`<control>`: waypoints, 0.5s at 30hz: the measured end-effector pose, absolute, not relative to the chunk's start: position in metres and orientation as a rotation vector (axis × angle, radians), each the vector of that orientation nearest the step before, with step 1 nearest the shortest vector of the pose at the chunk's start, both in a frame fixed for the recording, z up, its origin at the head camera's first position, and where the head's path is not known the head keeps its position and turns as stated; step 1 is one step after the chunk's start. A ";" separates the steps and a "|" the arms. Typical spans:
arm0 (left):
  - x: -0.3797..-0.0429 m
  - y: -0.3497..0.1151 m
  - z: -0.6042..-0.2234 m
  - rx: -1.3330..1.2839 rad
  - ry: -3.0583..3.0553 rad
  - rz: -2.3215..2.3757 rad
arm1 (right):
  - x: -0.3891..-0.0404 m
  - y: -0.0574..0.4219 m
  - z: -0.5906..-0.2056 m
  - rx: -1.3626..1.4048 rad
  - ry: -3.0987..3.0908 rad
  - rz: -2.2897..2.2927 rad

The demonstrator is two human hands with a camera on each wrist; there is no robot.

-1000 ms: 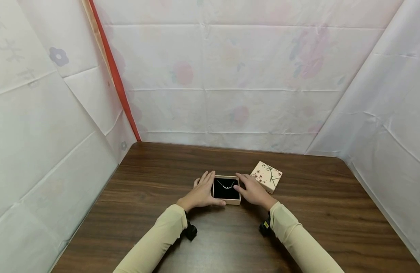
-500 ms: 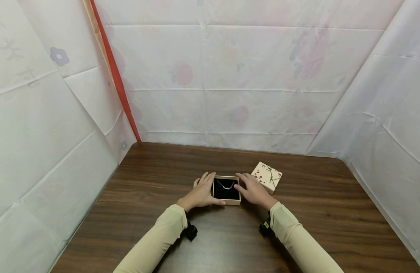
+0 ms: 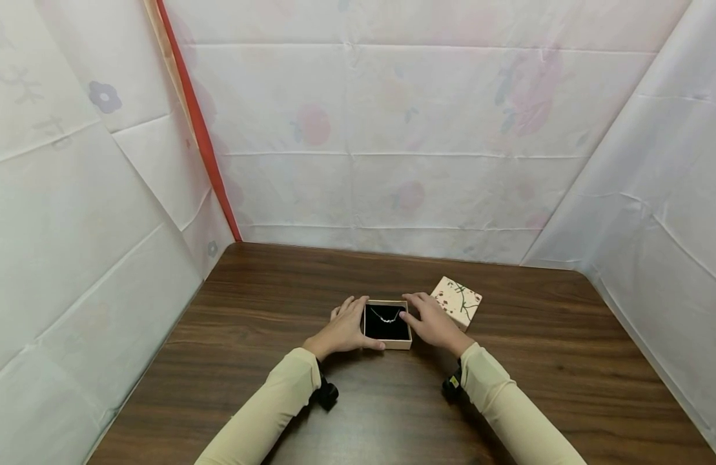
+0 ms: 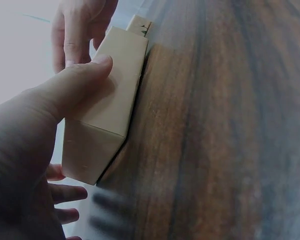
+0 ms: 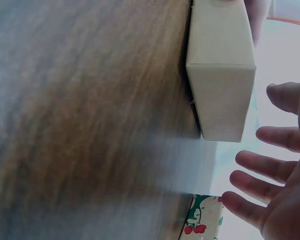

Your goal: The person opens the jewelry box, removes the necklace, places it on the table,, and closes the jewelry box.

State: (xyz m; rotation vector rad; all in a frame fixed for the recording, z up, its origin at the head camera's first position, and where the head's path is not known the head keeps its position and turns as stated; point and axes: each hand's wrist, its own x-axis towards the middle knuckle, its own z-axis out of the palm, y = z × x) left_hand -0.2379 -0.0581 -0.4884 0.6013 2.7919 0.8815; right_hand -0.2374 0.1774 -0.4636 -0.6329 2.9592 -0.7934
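A small cream jewelry box point(image 3: 397, 345) sits uncovered on the table, lined with a black pad point(image 3: 387, 332). Across the pad lies a silvery necklace point(image 3: 387, 320). My left hand point(image 3: 341, 330) holds the box from its left: the thumb presses the near wall, as the left wrist view shows on the box point(image 4: 112, 85), and the fingers reach along the left side. On the other side, my right hand point(image 3: 436, 325) hovers with spread fingers, its thumb over the right rim. In the right wrist view this hand point(image 5: 285, 175) stands apart from the box point(image 5: 222, 97).
Behind the right hand lies the box's lid point(image 3: 459, 298), patterned with red blossoms and green branches. The brown wooden table point(image 3: 543, 361) meets pale printed cloth point(image 3: 381, 135) at the back and sides. A red strip point(image 3: 197, 123) runs down the back left corner.
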 end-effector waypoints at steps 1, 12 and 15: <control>-0.238 -0.058 -0.489 0.600 2.793 0.881 | -0.238 0.177 -0.463 -0.632 2.961 -0.799; -0.240 -0.058 -0.489 0.598 2.771 0.886 | -0.241 0.175 -0.458 -0.692 3.011 -0.786; -0.241 -0.057 -0.488 0.602 2.779 0.892 | -0.242 0.175 -0.456 -0.724 3.038 -0.771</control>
